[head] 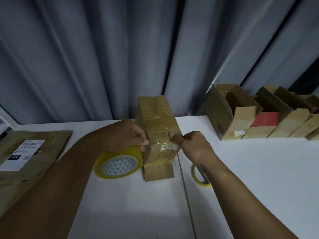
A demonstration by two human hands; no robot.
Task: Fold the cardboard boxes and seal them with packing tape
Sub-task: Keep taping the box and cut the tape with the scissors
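Nearest on the white table (259, 178), a thin tape ring (201, 176) stands on edge under the right wrist. The left hand (131, 135) grips a large roll of packing tape (119, 164) against the left side of a closed cardboard box (158, 131) at table centre. The right hand (191, 144) pinches the box's right edge, thumb pressed on the taped top. Flattened cardboard (29, 156) lies far left. A row of open boxes (262, 114) stands far right, before grey curtains (120, 49).
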